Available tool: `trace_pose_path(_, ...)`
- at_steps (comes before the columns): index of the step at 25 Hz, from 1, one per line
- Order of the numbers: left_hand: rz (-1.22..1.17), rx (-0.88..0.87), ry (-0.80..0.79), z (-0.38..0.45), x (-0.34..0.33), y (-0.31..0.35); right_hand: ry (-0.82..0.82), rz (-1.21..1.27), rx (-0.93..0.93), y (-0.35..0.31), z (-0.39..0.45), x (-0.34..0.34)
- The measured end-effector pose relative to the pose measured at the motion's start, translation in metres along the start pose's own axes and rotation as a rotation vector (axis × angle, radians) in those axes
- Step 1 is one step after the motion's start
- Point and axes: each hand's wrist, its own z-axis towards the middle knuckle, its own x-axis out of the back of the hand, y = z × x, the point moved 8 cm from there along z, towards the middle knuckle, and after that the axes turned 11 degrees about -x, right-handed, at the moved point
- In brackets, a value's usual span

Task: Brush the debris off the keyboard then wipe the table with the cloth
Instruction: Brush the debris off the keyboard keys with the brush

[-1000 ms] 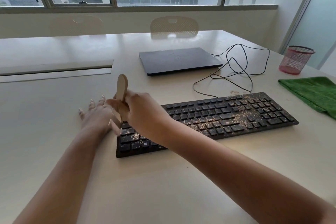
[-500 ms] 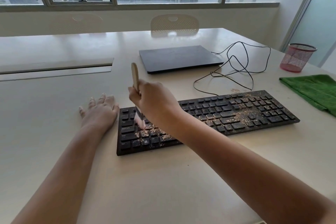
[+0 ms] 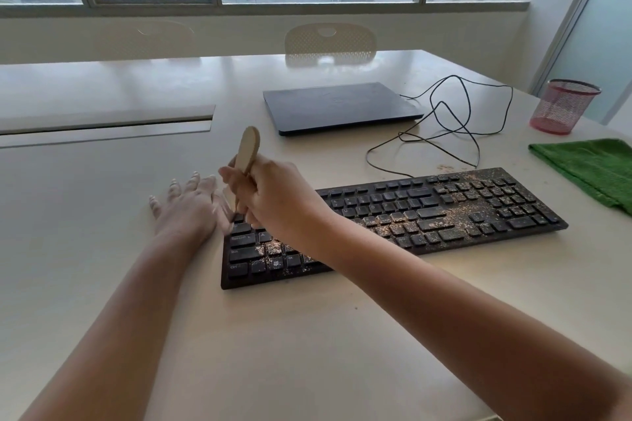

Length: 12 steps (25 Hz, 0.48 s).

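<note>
I see my right hand (image 3: 277, 202) in a tight grip round the brush (image 3: 247, 161) over the keyboard (image 3: 444, 215), left hand (image 3: 191, 205) flat on the worktop (image 3: 307, 335).

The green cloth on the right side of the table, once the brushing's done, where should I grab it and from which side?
Pinch the green cloth at its near-left corner, coming from the left over the keyboard end. It lies flat and folded, part of it runs out of view to the right, and that corner is the closest exposed edge. The right hand holds the brush now, so probably free it first.
</note>
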Motion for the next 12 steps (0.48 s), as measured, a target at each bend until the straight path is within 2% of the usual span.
trace_pose_path(2, -0.027, 0.018, 0.011, -0.0021, 0.0028, 0.0020, 0.001, -0.033, -0.011, 0.0004, -0.0005, -0.0021)
trace_pose_path(7, -0.035, 0.024, 0.003, -0.0042, 0.0038, 0.0031, -0.136, -0.072, -0.014, -0.0034, -0.0064, -0.0050)
trace_pose_path(10, -0.019, 0.015, -0.002, -0.0043, 0.0043, 0.0034, -0.079, 0.003, -0.012, -0.0031, -0.0034, 0.0016)
trace_pose_path(12, -0.028, 0.029, 0.008, -0.0058, 0.0060, 0.0050, -0.110, -0.010, -0.036, 0.0001, -0.0036, -0.0015)
